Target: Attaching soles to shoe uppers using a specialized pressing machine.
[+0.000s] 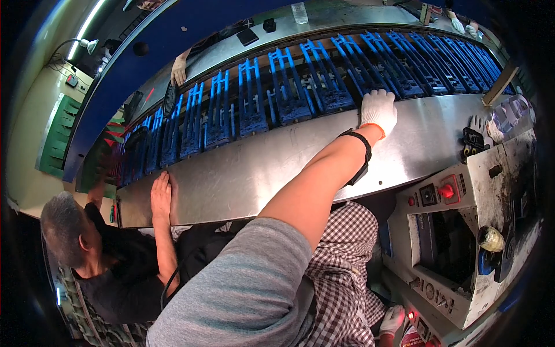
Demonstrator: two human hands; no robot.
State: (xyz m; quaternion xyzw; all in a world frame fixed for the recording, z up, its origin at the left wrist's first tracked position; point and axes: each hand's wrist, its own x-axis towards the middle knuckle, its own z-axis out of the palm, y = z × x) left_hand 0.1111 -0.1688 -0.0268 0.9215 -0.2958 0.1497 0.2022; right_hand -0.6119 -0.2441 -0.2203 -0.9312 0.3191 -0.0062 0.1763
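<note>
My left arm, in a grey sleeve with a black wrist strap, reaches across a steel ledge (pixel 248 168). My left hand (pixel 378 110), in a white glove with an orange cuff, is curled at the ledge's far edge, beside a row of blue fixtures (pixel 324 87). Its fingers face away, and whatever they close on is hidden. Low in the view, my right hand (pixel 392 320), also gloved in white, is beside a small red-lit button (pixel 411 316) on a panel. Its fingers are too small and blurred to read, and I cannot tell whether it touches the button.
At left a co-worker (pixel 87 254) rests one hand on the ledge. Another person's hand (pixel 179 70) reaches in across the line. A machine cabinet (pixel 457 231) with a red stop button (pixel 446 191) stands at right. Black clippers (pixel 475 139) lie near a plastic bag (pixel 511 113).
</note>
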